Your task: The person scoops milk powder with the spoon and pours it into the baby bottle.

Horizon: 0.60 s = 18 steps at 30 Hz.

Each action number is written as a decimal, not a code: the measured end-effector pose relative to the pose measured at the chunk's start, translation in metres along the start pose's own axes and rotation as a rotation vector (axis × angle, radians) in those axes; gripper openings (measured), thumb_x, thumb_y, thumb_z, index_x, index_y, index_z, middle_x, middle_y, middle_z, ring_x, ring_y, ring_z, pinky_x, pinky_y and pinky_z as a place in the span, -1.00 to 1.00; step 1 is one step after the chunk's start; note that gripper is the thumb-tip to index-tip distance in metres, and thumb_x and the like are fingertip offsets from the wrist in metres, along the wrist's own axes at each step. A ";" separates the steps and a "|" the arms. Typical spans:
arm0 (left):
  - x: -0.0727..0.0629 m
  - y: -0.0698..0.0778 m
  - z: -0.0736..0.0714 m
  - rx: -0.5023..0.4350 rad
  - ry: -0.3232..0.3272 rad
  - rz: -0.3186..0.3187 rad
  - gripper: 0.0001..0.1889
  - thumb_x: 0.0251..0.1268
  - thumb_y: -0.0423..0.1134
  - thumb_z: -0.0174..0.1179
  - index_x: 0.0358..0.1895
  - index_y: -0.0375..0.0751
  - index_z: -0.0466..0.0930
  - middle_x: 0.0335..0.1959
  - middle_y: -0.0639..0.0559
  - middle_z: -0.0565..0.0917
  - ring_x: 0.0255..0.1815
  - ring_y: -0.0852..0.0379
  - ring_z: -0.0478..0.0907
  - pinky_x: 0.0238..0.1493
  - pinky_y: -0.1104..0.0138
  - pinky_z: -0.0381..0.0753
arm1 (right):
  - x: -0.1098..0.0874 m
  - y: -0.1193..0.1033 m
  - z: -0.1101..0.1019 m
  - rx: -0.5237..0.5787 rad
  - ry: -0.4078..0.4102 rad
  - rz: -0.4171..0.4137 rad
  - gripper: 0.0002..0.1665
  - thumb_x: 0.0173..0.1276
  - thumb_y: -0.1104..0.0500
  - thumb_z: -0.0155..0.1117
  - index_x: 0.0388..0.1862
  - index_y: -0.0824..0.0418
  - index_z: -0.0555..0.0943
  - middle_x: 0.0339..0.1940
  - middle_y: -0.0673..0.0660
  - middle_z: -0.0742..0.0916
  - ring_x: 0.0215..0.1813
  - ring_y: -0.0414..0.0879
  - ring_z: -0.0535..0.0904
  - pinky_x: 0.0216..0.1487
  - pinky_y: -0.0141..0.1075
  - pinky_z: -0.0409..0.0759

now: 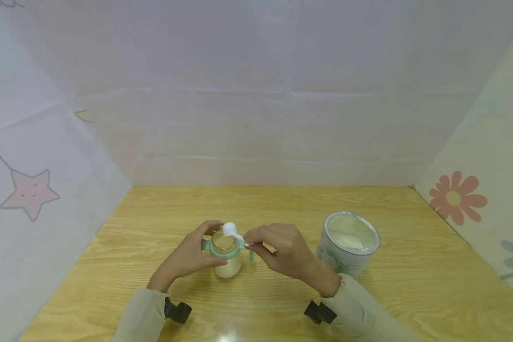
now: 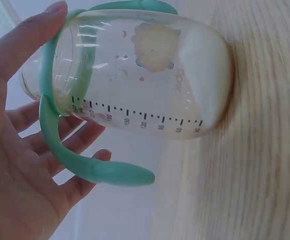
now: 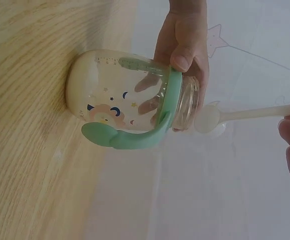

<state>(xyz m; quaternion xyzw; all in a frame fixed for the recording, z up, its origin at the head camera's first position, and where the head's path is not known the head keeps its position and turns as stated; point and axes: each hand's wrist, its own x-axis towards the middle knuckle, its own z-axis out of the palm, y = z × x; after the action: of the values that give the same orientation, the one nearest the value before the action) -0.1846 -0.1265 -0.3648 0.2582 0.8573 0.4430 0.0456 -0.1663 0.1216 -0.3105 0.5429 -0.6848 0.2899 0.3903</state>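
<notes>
A clear baby bottle (image 1: 228, 270) with a green two-handled collar stands upright on the table, with white powder (image 2: 210, 75) lying in a slope at its bottom. My left hand (image 1: 192, 254) grips it around the collar and neck, thumb on the near side. In my right hand (image 1: 284, 247), thumb and fingers pinch the handle of a white measuring scoop (image 3: 255, 114). The scoop's bowl is just above the bottle's open mouth; whether it holds powder I cannot tell. Beside the right forearm stands an open milk powder tin (image 1: 344, 259), pale powder showing inside.
The light wood table (image 1: 256, 311) ends at a pale cloth backdrop (image 1: 261, 142) behind and at both sides. A black wrist camera (image 1: 178, 312) sits at the left sleeve and another wrist camera (image 1: 320, 312) at the right sleeve, both low over the table.
</notes>
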 end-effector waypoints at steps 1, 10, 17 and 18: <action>0.001 0.001 0.000 0.006 0.005 -0.001 -0.14 -0.04 -0.08 0.48 0.35 -0.12 0.22 0.20 -0.08 0.45 0.13 -0.04 0.44 0.04 0.18 0.56 | 0.000 0.000 -0.001 0.000 0.003 -0.004 -0.83 0.41 0.22 0.16 -0.38 0.24 0.60 -0.43 0.05 0.76 -0.51 -0.29 0.61 -0.40 -0.57 0.55; 0.008 0.009 0.002 0.043 0.002 0.022 -0.13 -0.03 0.00 0.46 0.36 -0.14 0.23 0.26 -0.09 0.43 0.19 -0.06 0.40 0.16 0.01 0.45 | -0.003 0.002 -0.011 -0.038 0.013 -0.001 -0.74 0.47 0.16 0.07 -0.38 0.23 0.60 -0.43 0.05 0.74 -0.51 -0.26 0.62 -0.41 -0.54 0.56; 0.013 0.016 0.004 0.079 -0.003 0.007 -0.10 -0.03 0.03 0.45 0.38 -0.18 0.21 0.27 -0.13 0.43 0.24 -0.10 0.38 0.19 -0.07 0.42 | -0.006 0.005 -0.020 -0.045 0.012 0.007 -0.75 0.47 0.16 0.07 -0.38 0.23 0.59 -0.45 0.05 0.74 -0.52 -0.26 0.60 -0.41 -0.54 0.56; 0.014 0.018 0.004 0.086 -0.006 0.013 -0.09 -0.02 0.03 0.45 0.38 -0.19 0.20 0.27 -0.15 0.42 0.24 -0.11 0.38 0.20 -0.08 0.40 | -0.007 0.005 -0.021 -0.046 0.014 0.011 -0.75 0.46 0.16 0.08 -0.38 0.23 0.59 -0.46 0.05 0.74 -0.52 -0.26 0.60 -0.41 -0.54 0.56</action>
<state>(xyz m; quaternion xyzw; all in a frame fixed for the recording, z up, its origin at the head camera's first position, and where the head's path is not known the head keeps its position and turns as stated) -0.1887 -0.1083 -0.3511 0.2669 0.8736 0.4055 0.0340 -0.1661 0.1436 -0.3052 0.5279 -0.6916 0.2798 0.4058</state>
